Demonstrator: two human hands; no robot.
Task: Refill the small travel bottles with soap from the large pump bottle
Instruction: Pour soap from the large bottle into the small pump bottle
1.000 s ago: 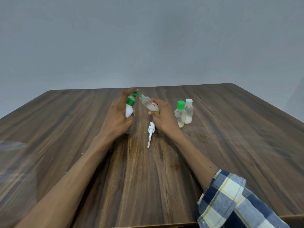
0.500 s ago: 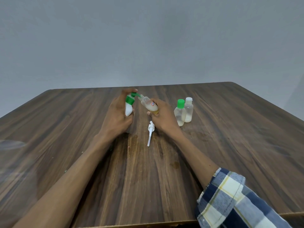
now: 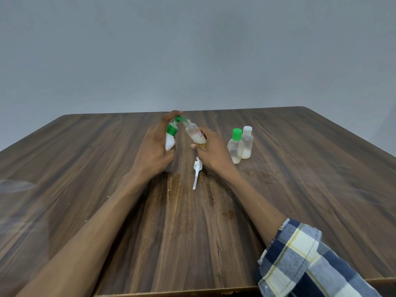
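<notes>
My left hand [image 3: 154, 146] grips the white pump bottle [image 3: 170, 142] with a green pump head, a finger lying on top of the pump. Its green spout meets the open mouth of a small clear travel bottle [image 3: 195, 136], which my right hand [image 3: 214, 150] holds tilted toward the spout. That bottle holds pale liquid in its lower part and carries a small red and white label. A white spray-pump cap with its tube [image 3: 196, 171] lies on the wooden table [image 3: 300, 189] just in front of my right hand.
Two more small clear bottles stand side by side to the right of my right hand: one with a green cap [image 3: 235, 145], one with a white cap [image 3: 247, 142]. A grey wall rises behind the table's far edge.
Both hands and bottles keep nearly the same pose. The travel bottle's neck sits a little closer under the green spout.
</notes>
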